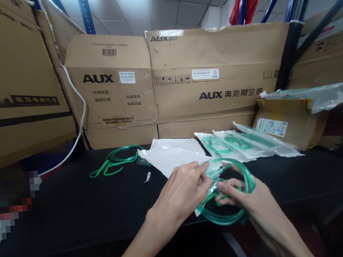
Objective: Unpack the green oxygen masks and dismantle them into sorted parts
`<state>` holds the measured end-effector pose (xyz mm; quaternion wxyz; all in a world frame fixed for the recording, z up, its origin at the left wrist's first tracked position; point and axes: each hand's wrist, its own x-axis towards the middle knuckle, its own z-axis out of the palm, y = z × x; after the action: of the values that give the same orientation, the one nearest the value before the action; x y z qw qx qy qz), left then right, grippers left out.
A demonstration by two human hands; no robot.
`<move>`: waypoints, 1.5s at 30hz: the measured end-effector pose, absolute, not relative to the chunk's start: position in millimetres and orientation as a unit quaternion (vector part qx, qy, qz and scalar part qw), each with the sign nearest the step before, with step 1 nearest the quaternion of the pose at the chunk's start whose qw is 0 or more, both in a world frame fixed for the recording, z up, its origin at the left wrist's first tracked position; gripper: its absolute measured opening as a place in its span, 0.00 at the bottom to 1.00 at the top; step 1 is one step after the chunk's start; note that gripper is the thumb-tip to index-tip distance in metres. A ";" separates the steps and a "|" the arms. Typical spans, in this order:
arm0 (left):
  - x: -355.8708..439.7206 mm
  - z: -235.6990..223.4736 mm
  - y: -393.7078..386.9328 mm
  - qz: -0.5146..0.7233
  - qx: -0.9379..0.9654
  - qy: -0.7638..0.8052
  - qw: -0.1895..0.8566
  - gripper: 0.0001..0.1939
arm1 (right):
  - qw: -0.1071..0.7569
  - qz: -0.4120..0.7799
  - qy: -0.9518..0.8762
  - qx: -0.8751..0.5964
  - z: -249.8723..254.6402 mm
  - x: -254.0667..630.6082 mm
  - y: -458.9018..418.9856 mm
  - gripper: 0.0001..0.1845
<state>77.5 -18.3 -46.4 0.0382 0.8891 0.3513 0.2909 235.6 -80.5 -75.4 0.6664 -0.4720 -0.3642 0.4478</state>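
Two hands work above the counter's near edge: the left hand pinches the clear pouch, the right hand holds the green tubing coil. Packing or unpacking, I cannot tell; the next move seems to need loops kept together.

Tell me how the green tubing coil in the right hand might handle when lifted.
The green tubing coil is probably springy rather than limp, as its loops hold a round shape. It looks light: thin, see-through tubing. Its shiny surface might slip a little.
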 end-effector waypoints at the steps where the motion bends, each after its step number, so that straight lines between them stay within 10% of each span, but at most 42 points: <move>1: 77.9 -47.6 -17.9 0.298 0.883 0.359 0.041 0.17 | 0.661 0.453 -0.375 -0.466 -74.4 233.7 -81.1 0.56; 6: 79.9 -49.2 -17.6 0.306 0.875 0.375 0.023 0.16 | 0.663 0.438 -0.392 -0.464 -73.4 235.0 -82.0 0.67; 20: 74.9 -40.5 -24.1 0.199 0.894 0.396 -0.060 0.17 | 0.626 0.417 -0.437 -0.493 -82.6 244.8 -76.6 0.54; 28: 78.0 -39.4 -18.2 0.217 0.889 0.401 -0.043 0.13 | 0.632 0.403 -0.449 -0.487 -83.3 242.3 -74.7 0.29; 45: 85.5 -51.6 -18.3 0.363 0.882 0.295 0.056 0.10 | 0.629 0.418 -0.449 -0.478 -77.3 230.3 -67.3 0.26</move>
<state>85.5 -18.3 -51.6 0.0559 0.8820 0.2951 0.3632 230.3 -67.3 -77.3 0.6285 -0.4784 -0.4488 0.4178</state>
